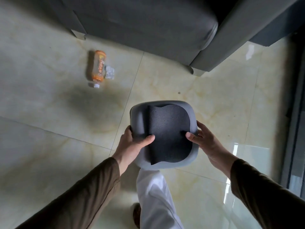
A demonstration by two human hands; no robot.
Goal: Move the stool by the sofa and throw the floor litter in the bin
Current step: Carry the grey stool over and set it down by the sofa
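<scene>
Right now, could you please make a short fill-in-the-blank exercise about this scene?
1. Both hands, left hand and right hand, hold the ____.
2. The bottle lies on the ____.
3. The crumpled paper lies beside the ____.
4. The bottle's label is ____.

Missing words: stool; floor; bottle; orange

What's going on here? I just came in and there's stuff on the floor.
A person holds a grey plastic stool with a dark seat pad in both hands, left hand and right hand gripping opposite edges, near the grey sofa. An orange-labelled plastic bottle and a crumpled white paper lie on the tiled floor, not yet collected.
</scene>
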